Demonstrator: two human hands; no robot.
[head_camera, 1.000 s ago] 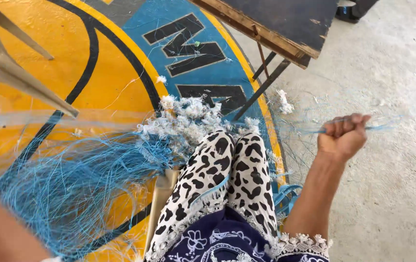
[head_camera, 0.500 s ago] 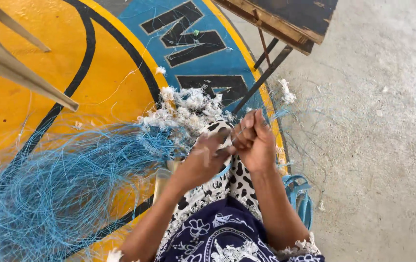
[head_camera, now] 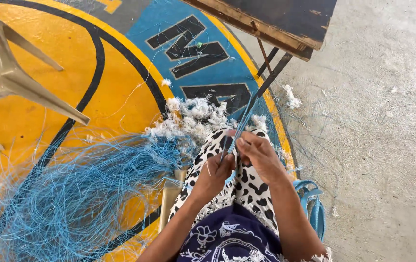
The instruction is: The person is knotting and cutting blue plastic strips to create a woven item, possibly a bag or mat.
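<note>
My left hand and my right hand meet over my knees, which are covered in black-and-white spotted cloth. Both hands pinch a thin bundle of blue strands that runs up and away toward the bench leg. A big loose heap of blue line spreads over the floor to my left. A pile of white fluffy scraps lies just beyond my knees.
A dark wooden bench on metal legs stands ahead at the top right. A beige plastic chair is at the upper left. Blue straps lie by my right leg. The floor is painted yellow and blue, with bare concrete to the right.
A second ago my right hand was stretched far right, pulling strands. It has come back to my knees and my left hand has joined it on the bundle.
</note>
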